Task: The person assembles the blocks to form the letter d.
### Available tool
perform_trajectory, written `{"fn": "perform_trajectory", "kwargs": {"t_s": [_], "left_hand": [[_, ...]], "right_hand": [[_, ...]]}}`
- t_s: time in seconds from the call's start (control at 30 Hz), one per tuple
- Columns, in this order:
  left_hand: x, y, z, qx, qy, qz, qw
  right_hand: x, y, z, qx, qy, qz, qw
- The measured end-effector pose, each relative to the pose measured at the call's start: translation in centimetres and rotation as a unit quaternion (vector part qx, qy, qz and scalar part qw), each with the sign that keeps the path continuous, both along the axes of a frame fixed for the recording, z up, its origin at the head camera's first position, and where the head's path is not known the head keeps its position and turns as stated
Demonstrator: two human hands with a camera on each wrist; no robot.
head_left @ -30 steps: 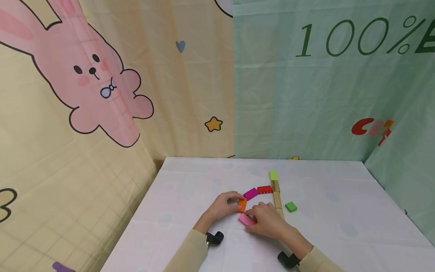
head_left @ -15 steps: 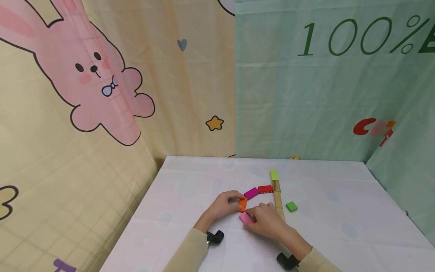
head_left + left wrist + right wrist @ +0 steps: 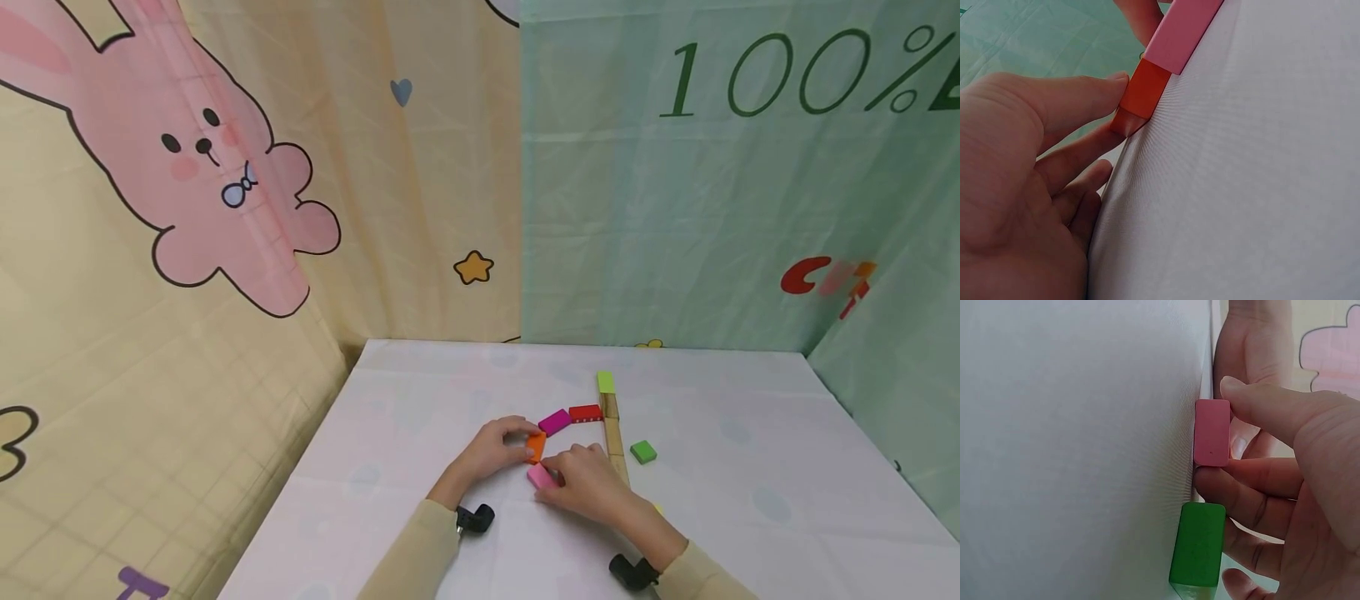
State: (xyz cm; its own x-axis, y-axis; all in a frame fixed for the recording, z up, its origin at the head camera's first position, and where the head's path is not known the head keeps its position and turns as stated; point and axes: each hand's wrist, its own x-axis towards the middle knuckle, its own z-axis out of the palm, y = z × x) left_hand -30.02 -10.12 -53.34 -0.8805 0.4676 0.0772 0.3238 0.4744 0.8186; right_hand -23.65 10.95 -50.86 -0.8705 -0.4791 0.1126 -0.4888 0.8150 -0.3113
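Note:
In the head view my left hand (image 3: 487,454) pinches an orange block (image 3: 536,447) between thumb and fingers. The left wrist view shows the thumb on one side of the orange block (image 3: 1145,90) and a finger beneath its near end. My right hand (image 3: 588,482) holds a pink block (image 3: 540,477) with thumb and fingers at opposite sides. One end of the pink block (image 3: 1186,31) meets the orange block's end in the left wrist view. A green block (image 3: 1199,544) stands near the right hand's lower fingers in the right wrist view.
A magenta block (image 3: 555,422) and a red block (image 3: 585,413) run in a bent line to a column of wooden blocks (image 3: 613,437), topped by a lime block (image 3: 605,382). Right of it lies a green block (image 3: 643,452). A yellow bit (image 3: 658,507) shows behind the right wrist.
The right hand has shifted the pink block slightly left and away, closer to the orange block. The left hand stays in place on the orange block.

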Motion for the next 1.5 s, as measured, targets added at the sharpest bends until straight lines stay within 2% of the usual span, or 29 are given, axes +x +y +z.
{"fn": "perform_trajectory", "kwargs": {"t_s": [0.63,0.97,1.13,1.27,1.5], "left_hand": [[-0.1,0.5,0.2,0.003,-0.004,-0.004,1.0000],[-0.2,0.0,0.1,0.012,-0.004,-0.008,0.9999],[-0.2,0.1,-0.3,0.011,-0.008,-0.010,0.9999],[-0.1,0.0,-0.3,0.011,-0.009,-0.006,0.9999],[-0.1,-0.1,-0.2,0.013,-0.017,0.004,0.9998]], "right_hand": [[-0.2,0.7,0.3,-0.002,-0.004,-0.005,1.0000],[-0.3,1.2,1.2,-0.035,-0.014,0.008,0.9993],[-0.2,2.2,1.5,-0.057,-0.021,-0.001,0.9981],[-0.3,3.2,1.4,-0.050,-0.029,-0.009,0.9983],[-0.6,4.6,1.4,-0.040,-0.015,-0.024,0.9988]]}}
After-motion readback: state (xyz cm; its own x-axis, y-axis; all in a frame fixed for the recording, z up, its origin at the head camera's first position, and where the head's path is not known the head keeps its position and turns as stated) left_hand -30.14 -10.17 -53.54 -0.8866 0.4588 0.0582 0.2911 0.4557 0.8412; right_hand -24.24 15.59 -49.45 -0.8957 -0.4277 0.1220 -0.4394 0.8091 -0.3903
